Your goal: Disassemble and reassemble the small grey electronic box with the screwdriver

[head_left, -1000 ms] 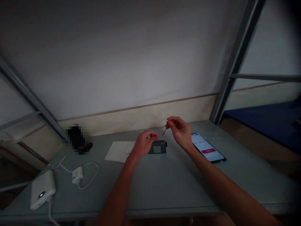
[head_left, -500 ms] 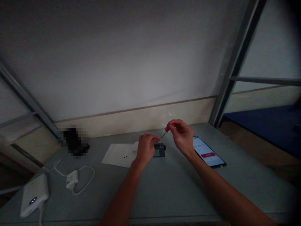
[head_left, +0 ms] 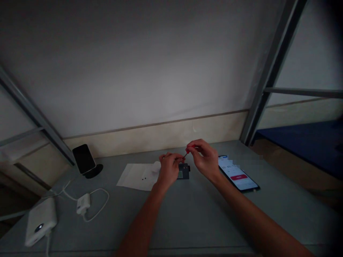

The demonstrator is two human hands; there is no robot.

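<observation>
A small dark box with a pale label (head_left: 184,172) lies on the grey table (head_left: 193,217). My left hand (head_left: 168,169) rests on the box's left end, fingers curled, fingertips meeting the screwdriver's tip. My right hand (head_left: 204,159) pinches a small red-handled screwdriver (head_left: 188,151), shaft slanting down-left toward the box's top. A white sheet of paper (head_left: 135,176) with two tiny dark specks, perhaps screws (head_left: 144,178), lies left of the box.
A lit phone (head_left: 238,175) lies flat to the right. A dark phone on a stand (head_left: 84,159) is at the back left. A white charger with cable (head_left: 83,204) and a white power bank (head_left: 40,221) sit front left. Metal frame posts (head_left: 268,75) flank the table.
My left hand has come down onto the box's left end. My right hand has lowered the screwdriver toward the box and my left fingertips. The view shifted slightly.
</observation>
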